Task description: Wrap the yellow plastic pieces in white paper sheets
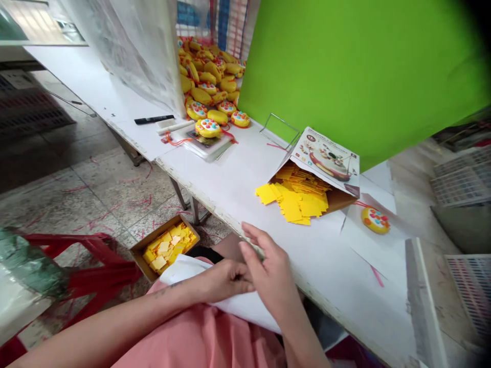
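Note:
My left hand (228,278) is curled over my lap at the table's edge, fingers drawn in. Whatever it may hold is hidden. Right beside it, my right hand (272,268) has its thumb and fingers stretched out and apart, with nothing seen between them. Under both hands a white sheet (249,309) lies across my lap; I cannot tell if it is paper or cloth. Ahead on the table, yellow cards (297,202) spill from a tipped printed cardboard box (326,153). A yellow toy with coloured dots (375,221) sits to the right of that box.
Many yellow toys (209,71) are heaped behind a plastic sheet (134,51). One toy (208,128) rests on clear bags (203,148) near a black marker (154,119). A green panel (345,66) stands behind. Below are a carton of yellow pieces (166,248) and a red stool (99,271).

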A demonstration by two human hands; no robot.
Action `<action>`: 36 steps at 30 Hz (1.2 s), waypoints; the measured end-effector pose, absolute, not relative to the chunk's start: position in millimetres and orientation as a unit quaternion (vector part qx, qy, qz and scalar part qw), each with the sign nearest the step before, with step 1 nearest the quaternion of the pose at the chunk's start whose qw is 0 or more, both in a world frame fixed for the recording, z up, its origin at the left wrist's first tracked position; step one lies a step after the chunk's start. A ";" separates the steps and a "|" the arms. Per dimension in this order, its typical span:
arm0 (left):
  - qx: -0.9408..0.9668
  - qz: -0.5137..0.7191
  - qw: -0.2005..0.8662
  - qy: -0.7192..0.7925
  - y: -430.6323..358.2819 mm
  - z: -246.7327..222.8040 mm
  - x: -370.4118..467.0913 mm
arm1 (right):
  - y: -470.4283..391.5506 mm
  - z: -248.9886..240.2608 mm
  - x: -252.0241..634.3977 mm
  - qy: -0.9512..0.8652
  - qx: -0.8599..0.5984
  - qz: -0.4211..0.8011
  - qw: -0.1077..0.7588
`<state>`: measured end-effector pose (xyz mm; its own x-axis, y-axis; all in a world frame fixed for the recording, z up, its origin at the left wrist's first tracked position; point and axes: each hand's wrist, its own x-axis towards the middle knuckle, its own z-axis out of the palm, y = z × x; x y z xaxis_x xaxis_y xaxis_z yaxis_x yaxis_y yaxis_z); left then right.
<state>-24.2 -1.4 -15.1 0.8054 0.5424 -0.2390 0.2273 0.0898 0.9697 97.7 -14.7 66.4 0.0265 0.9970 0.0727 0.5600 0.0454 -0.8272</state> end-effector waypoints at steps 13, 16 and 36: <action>0.665 0.153 0.668 0.295 18.5 2.7 -15.6 | -91.2 62.8 186.3 -0.538 -0.748 0.324 0.217; 0.694 0.144 0.635 0.306 16.6 4.1 -14.4 | -87.7 60.5 178.3 -0.603 -0.731 0.229 0.224; 0.654 0.168 0.644 0.359 14.8 6.2 -9.0 | -89.1 31.6 142.7 -0.732 -0.648 -0.103 0.183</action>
<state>-9.0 14.8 6.2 0.6860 0.6860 -0.2425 0.2531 0.0875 0.9635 142.7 -89.1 31.6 -0.0933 0.9111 0.4015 0.9864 0.1393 -0.0869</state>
